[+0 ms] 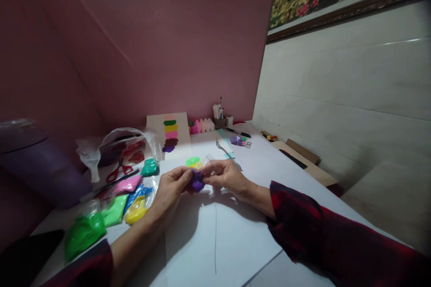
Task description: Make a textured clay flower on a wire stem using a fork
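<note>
Between my two hands is a lump of purple modelling clay (197,182), above a white sheet (202,237). My left hand (173,184) pinches its left side between thumb and fingers. From the right, my right hand (227,176) grips its edge with closed fingertips. Whether a bag still wraps part of the clay I cannot tell. Just behind the hands lie green clay (193,160) and yellow clay (195,166), partly hidden. A fork (225,150) rests beyond my right hand. One thin dark line (215,233) runs down the sheet toward me.
At left are several bagged clays, among them green (85,233), yellow (136,210) and pink (128,184), beside red-handled scissors (119,172). A color-swatch board (183,136) leans at the back, near a pen cup (219,122). A purple packet (239,141) and black pen (239,132) lie behind right.
</note>
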Tool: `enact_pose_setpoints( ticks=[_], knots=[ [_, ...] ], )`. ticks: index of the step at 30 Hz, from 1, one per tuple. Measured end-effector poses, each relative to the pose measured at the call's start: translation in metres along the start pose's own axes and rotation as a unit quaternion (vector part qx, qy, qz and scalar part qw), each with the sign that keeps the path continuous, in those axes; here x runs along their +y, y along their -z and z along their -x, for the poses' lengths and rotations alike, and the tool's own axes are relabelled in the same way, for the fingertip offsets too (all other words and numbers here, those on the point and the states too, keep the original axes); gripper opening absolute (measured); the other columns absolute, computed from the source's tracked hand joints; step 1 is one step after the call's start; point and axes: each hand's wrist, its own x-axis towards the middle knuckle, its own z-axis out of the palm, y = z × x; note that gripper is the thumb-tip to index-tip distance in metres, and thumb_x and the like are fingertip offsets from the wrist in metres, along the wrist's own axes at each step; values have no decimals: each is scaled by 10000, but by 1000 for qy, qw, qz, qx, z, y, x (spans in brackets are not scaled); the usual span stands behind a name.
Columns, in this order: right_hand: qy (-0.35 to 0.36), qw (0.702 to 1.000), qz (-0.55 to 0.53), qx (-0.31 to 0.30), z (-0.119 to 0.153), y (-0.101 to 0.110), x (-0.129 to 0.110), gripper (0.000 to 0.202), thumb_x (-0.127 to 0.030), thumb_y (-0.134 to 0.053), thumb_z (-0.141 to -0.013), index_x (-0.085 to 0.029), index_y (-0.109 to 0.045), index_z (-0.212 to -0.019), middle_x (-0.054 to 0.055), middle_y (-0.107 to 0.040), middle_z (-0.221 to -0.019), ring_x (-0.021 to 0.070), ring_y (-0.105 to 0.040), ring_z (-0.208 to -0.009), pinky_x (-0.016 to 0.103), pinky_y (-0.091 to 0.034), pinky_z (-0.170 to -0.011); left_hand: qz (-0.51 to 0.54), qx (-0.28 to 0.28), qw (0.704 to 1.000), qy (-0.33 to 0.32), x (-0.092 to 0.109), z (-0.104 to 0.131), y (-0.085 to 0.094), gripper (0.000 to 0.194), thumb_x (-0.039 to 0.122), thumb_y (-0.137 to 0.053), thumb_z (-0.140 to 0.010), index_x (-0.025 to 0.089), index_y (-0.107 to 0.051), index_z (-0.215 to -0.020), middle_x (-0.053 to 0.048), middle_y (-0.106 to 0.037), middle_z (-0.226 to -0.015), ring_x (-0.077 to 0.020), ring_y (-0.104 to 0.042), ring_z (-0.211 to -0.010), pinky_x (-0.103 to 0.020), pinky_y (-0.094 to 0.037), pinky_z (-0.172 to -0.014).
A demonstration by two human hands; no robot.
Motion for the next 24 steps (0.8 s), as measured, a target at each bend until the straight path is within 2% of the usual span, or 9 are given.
enact_pose_setpoints(
  ticks=[6,12,19,24],
  knots=[
    [13,999,4,31,2,-1,0,334,-314,-855,-655,-204,-782,-961,56,-741,-885,169,-663,-776,393,-528,-815,-20,7,1000,-11,2,-2,2,402,509,-790,-686,126,-698,-767,-36,-663,-591,-113,-565,-474,-214,-446,-487],
    [-20,1000,-9,-10,4,-2,-5,354,-307,-855,-656,-202,-780,-985,43,-730,-843,163,-659,-767,389,-525,-811,-43,-4,999,-12,6,1,2,391,500,-785,-691,119,-718,-748,-52,-663,-580,-121,-561,-475,-222,-441,-485],
    [11,999,36,-8,0,0,-1,236,-240,-819,-635,-205,-798,-867,25,-701,-783,139,-605,-693,302,-508,-665,-57,-17,998,-11,10,1,-1,395,516,-736,-753,139,-745,-870,-67,-710,-780,-151,-614,-696,-239,-476,-654],
    [20,995,92,-15,2,1,2,187,-232,-787,-664,-200,-795,-848,18,-669,-745,137,-580,-659,265,-461,-578,-57,-16,998,-11,16,2,0,318,439,-804,-689,135,-718,-727,-17,-650,-681,-110,-545,-656,-205,-420,-646]
  ],
)
